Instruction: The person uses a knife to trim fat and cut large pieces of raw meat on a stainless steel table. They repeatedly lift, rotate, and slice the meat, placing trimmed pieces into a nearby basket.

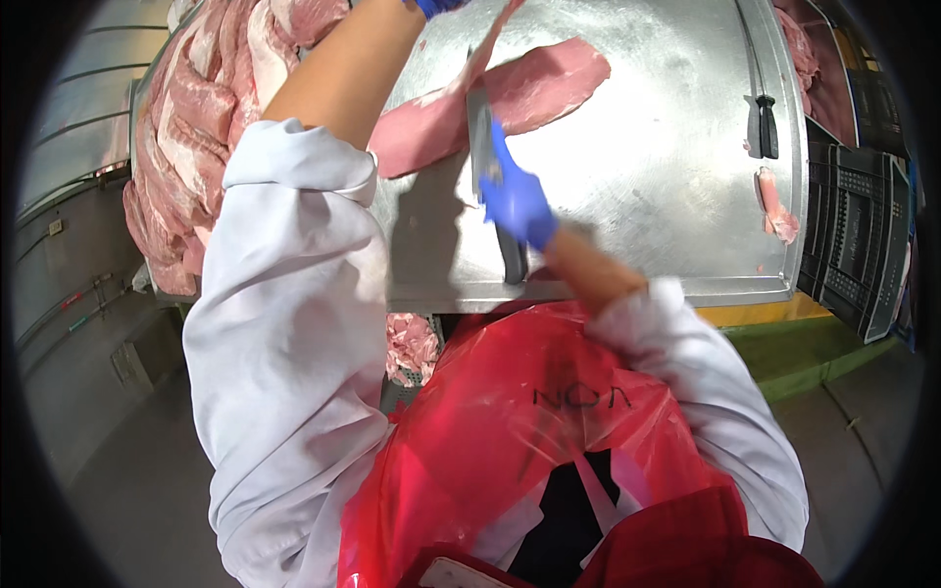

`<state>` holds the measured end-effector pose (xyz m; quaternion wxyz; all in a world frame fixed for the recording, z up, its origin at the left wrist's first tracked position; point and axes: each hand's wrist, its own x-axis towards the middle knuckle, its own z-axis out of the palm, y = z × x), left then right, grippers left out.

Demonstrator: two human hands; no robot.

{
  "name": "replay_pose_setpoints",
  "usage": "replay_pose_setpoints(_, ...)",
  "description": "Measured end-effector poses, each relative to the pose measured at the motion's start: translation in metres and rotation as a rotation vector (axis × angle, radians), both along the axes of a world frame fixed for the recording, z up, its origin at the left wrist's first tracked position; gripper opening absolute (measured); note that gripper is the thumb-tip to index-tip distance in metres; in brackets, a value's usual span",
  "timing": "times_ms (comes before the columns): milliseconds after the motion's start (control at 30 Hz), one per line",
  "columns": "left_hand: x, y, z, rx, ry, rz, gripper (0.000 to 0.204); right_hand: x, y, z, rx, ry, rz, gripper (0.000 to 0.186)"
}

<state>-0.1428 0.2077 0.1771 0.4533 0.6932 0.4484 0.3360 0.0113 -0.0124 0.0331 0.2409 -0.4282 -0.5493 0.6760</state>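
My right hand [515, 201], in a blue glove, is closed on a knife [479, 127], its fingers along the blade and its black handle [512, 255] below the hand. The blade crosses a flat pink piece of meat [549, 83] on the metal worktop [686, 147]. A thin strip [475, 64] rises from the meat out of the top of the view. My left hand [431, 6], also gloved, reaches to the top edge near that strip; its fingers are cut off from view.
Piled meat slabs [206, 118] cover the left side. A black-handled tool [767, 127] and a small scrap [772, 201] lie at the right. Black crates [853, 245] and a meat-filled container [799, 49] stand beyond. Meat trimmings [412, 343] lie below the worktop's front edge.
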Motion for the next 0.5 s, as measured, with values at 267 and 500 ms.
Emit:
replay_pose_setpoints(267, -0.040, -0.040, 0.044, 0.052, -0.324, -0.033, 0.015, -0.036, -0.038, 0.012, -0.122, 0.086, 0.051, 0.082)
replay_pose_setpoints(500, -0.058, -0.086, 0.092, 0.125, -0.608, -0.054, 0.013, -0.119, 0.036, -0.057, 0.346, -0.258, 0.134, 0.078)
